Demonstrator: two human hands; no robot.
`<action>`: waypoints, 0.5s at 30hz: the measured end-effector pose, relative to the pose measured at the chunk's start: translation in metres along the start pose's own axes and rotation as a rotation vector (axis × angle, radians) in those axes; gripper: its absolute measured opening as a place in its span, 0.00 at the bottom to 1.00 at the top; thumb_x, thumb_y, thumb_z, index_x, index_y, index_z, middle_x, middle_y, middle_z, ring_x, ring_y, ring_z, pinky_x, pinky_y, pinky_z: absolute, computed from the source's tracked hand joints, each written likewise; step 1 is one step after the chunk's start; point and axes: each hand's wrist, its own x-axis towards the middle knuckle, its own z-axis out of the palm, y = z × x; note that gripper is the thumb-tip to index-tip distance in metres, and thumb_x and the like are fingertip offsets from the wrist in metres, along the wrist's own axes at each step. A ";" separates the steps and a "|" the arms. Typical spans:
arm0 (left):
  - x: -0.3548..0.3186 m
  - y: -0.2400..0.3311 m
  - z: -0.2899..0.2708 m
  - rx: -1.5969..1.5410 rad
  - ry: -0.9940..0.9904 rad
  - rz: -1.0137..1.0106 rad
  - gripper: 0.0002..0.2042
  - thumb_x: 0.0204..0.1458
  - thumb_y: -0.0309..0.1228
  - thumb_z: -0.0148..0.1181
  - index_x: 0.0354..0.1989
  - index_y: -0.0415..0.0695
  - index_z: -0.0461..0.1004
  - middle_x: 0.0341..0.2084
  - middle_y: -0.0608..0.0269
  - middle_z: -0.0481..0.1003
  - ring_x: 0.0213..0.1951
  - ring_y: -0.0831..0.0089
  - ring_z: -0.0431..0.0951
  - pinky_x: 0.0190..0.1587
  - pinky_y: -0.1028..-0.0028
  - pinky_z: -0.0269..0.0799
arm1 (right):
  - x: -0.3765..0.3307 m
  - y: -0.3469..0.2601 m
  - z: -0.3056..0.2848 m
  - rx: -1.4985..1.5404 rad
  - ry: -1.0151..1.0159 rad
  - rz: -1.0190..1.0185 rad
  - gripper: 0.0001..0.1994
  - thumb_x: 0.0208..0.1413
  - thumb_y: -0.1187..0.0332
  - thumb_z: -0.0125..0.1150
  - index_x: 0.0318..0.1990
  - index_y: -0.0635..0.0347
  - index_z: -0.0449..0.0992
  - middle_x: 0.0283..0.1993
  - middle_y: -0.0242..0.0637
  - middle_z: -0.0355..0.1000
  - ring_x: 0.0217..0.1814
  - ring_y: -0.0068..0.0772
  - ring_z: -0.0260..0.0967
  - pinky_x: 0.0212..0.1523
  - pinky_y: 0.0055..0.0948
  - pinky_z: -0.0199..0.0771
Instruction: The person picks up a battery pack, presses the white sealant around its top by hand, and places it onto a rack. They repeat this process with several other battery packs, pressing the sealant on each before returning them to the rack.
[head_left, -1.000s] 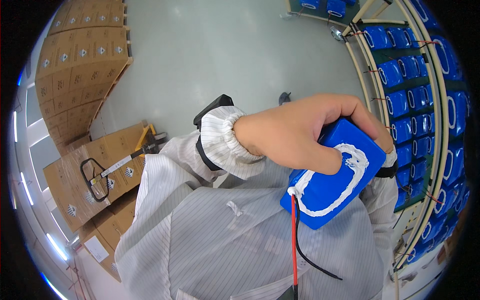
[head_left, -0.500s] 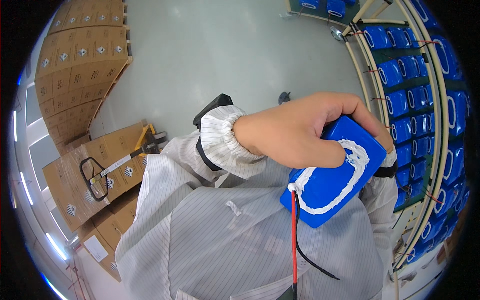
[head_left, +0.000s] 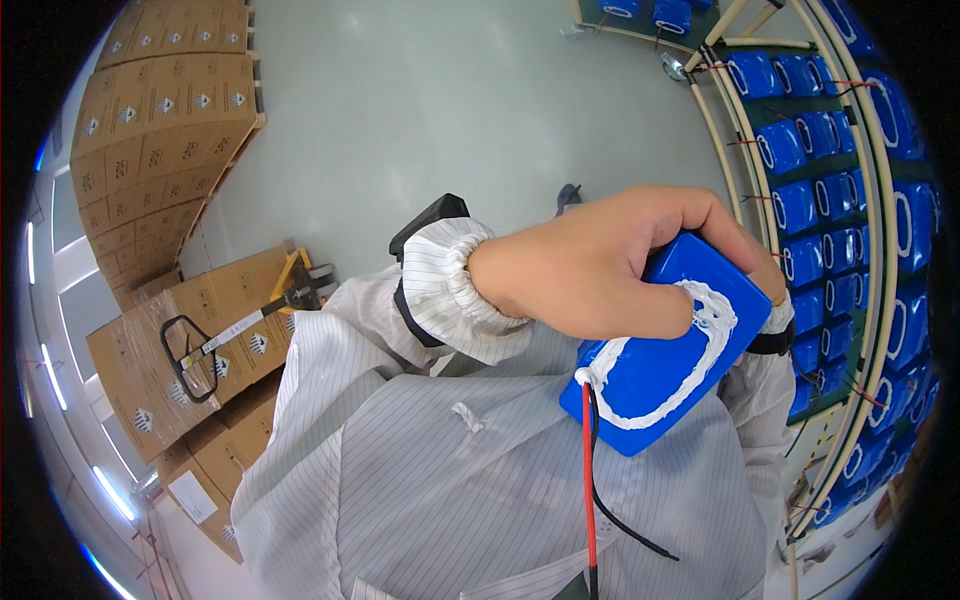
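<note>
Gripping a blue block point(head_left: 660, 365) from above, the left hand point(head_left: 610, 265) lays its thumb flat on the upper face and curls its fingers over the far edge, spread only as wide as the block; a strip of the right hand point(head_left: 770, 282) shows beyond that edge, the rest hidden, so its grip I cannot tell; the block is tilted, in front of the wearer's smock point(head_left: 480, 470).

Its skin is smooth and glossy, its corners rounded; a raised, uneven loop of white paste point(head_left: 714, 315) rings the upper face, thickest near the thumb; a red lead point(head_left: 588, 460) hangs straight from a white blob at one corner, a thinner black lead point(head_left: 612, 515) curving beside it; the smock is thin, pale, pinstriped, its cuff point(head_left: 450, 275) gathered.

On the right, a rack point(head_left: 710, 140) of cream tubes carries rows of similar blue blocks point(head_left: 795, 207); on the left stand stacked cardboard cartons point(head_left: 180, 90), contents unseen.
</note>
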 end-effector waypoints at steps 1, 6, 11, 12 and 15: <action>-0.001 0.001 0.000 -0.016 0.014 -0.030 0.25 0.47 0.21 0.55 0.58 0.34 0.68 0.55 0.53 0.74 0.53 0.71 0.75 0.58 0.69 0.72 | 0.001 -0.002 0.000 -0.010 0.007 -0.011 0.68 0.07 0.40 0.91 0.65 0.63 0.63 0.60 0.38 0.70 0.60 0.33 0.69 0.63 0.35 0.69; 0.002 0.001 0.002 0.022 -0.022 0.032 0.25 0.48 0.22 0.56 0.58 0.35 0.68 0.53 0.55 0.75 0.51 0.71 0.76 0.57 0.69 0.73 | -0.010 0.007 0.004 -0.027 0.040 -0.014 0.69 0.07 0.40 0.91 0.65 0.63 0.62 0.61 0.38 0.69 0.61 0.33 0.69 0.63 0.35 0.68; 0.000 0.000 0.005 -0.020 0.022 -0.022 0.24 0.47 0.22 0.57 0.56 0.35 0.68 0.50 0.55 0.76 0.50 0.72 0.77 0.55 0.69 0.74 | -0.007 0.008 0.001 0.069 0.032 0.032 0.69 0.07 0.41 0.91 0.65 0.63 0.62 0.61 0.39 0.68 0.62 0.33 0.68 0.64 0.36 0.67; 0.000 -0.001 0.005 0.001 0.028 0.000 0.24 0.47 0.22 0.58 0.56 0.35 0.68 0.50 0.54 0.76 0.49 0.72 0.78 0.55 0.70 0.75 | -0.008 0.009 0.001 0.056 0.027 0.026 0.69 0.08 0.41 0.91 0.66 0.63 0.62 0.61 0.39 0.68 0.62 0.33 0.68 0.64 0.36 0.67; 0.001 0.001 0.005 -0.009 0.022 0.020 0.23 0.47 0.22 0.57 0.54 0.34 0.68 0.52 0.54 0.77 0.51 0.70 0.78 0.56 0.69 0.75 | -0.008 0.010 -0.001 0.022 0.013 0.013 0.69 0.08 0.41 0.91 0.66 0.63 0.62 0.61 0.39 0.68 0.62 0.33 0.68 0.64 0.36 0.67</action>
